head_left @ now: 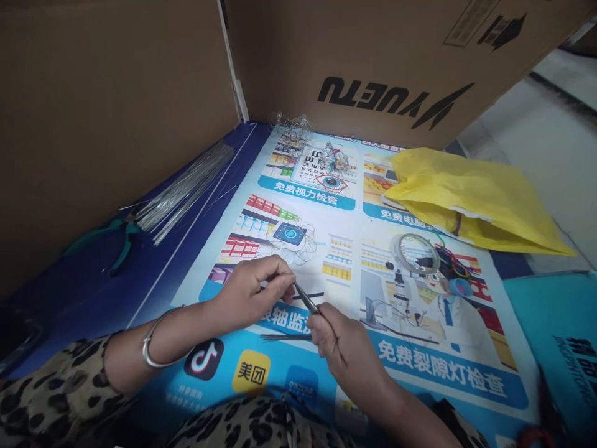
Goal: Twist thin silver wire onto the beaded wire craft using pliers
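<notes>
My right hand [333, 333] is closed around a slim dark metal tool [306, 298], whose tip points up and left. At that tip my left hand [259, 289] pinches with thumb and forefinger; what it holds is too small to make out. A silver bangle [148, 350] circles my left wrist. Beneath the hands lies a printed poster sheet [345, 249]. Several thin dark rods [284, 337] rest on it just below my hands. Thin wire loops [305, 242] lie beyond my left hand.
Cardboard walls [289, 62] stand behind. At the left are a wire bundle [186, 186] and green-handled pliers [124, 249]. Toward the right lie a yellow bag [480, 193], a clear round roll [417, 253], coloured cords [454, 264] and a teal packet [555, 330]. Tangled wires [338, 158] sit farther back.
</notes>
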The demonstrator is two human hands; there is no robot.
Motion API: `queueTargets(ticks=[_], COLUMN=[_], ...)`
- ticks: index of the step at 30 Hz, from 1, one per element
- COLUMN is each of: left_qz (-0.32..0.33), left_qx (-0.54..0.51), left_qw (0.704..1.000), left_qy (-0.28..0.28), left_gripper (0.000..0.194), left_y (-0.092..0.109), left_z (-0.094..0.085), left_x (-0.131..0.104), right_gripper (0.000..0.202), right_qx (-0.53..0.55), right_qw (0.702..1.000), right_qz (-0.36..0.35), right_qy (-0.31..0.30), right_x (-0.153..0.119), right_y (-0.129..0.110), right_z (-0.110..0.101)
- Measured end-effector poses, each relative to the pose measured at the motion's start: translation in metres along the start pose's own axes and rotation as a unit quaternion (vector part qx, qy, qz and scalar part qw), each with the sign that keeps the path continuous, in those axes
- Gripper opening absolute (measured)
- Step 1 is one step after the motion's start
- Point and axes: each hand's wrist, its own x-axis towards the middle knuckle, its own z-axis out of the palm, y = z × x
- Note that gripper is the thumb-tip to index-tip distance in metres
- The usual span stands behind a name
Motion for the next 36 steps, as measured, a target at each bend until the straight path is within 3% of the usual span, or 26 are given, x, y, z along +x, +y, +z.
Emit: queueTargets(ticks=[3,6,11,15,26,36], left_qz=[-0.033,-0.037,0.005,0.007,0.052,0.041], left_qx=[-0.074,-0.088,-0.041,-0.073,-0.042,-0.014], left_qw=[0.997,0.995,0.995,0.988,0.989,0.990], left_qy=[-0.019,0.002,0.094,0.134,0.133,0.131], left_gripper=[0.019,0.019,0.014,0.011,0.015,0.014], left_y=[0.000,-0.001,-0.006,-0.011,-0.009,-0.009], left_z=[0.002,0.006,0.017,0.024,0.027,0.023], left_x=[-0.001,-0.003,-0.009,-0.012,-0.012,-0.006], right_gripper=[0.034,0.032,0.035,0.037,0.038,0.038], right_qx=[-0.065,-0.081,0.069,0.186,0.208,0.214], right_qw=[0.998,0.996,0.997,0.982,0.978,0.977], right_qz=[-0.006,-0.008,0.021,0.040,0.025,0.012], right_qy=[0.010,0.020,0.007,-0.008,0.011,0.016], right_x=[0.001,0.001,-0.003,-0.005,0.000,0.008], right_y=[-0.002,-0.002,-0.003,-0.006,-0.008,-0.012], right_z=[-0.002,-0.003,0.001,0.007,0.017,0.013])
